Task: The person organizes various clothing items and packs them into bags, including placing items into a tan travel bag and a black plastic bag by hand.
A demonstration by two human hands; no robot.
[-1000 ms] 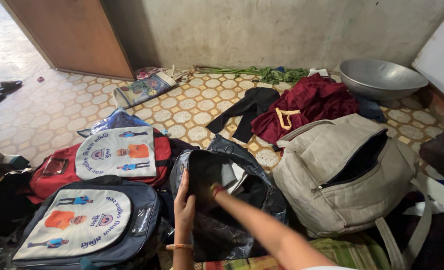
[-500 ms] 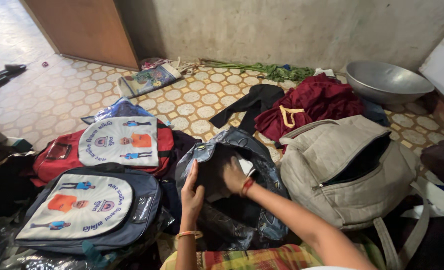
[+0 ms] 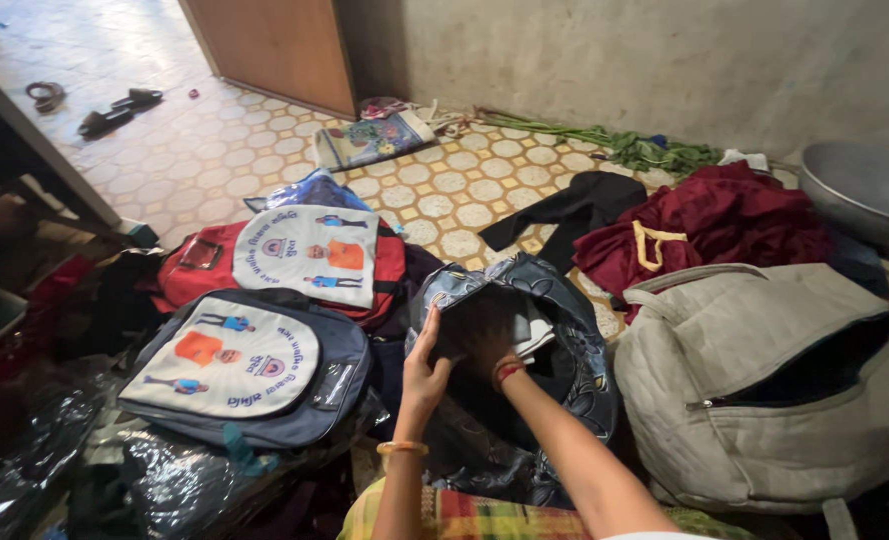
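Head view shows left hand (image 3: 423, 375) gripping the rim of a dark glossy plastic bag (image 3: 575, 330), fingers clamped, while right hand (image 3: 485, 340) reaches inside, fingers hidden.

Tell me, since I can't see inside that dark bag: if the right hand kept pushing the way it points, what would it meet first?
Likely the pale folded item inside the dark bag, just beyond the right hand; depth there is unclear.

dark glossy bag (image 3: 565, 330), grey bag (image 3: 765, 390), maroon cloth (image 3: 725, 220), yellow-white patterned floor (image 3: 445, 200).
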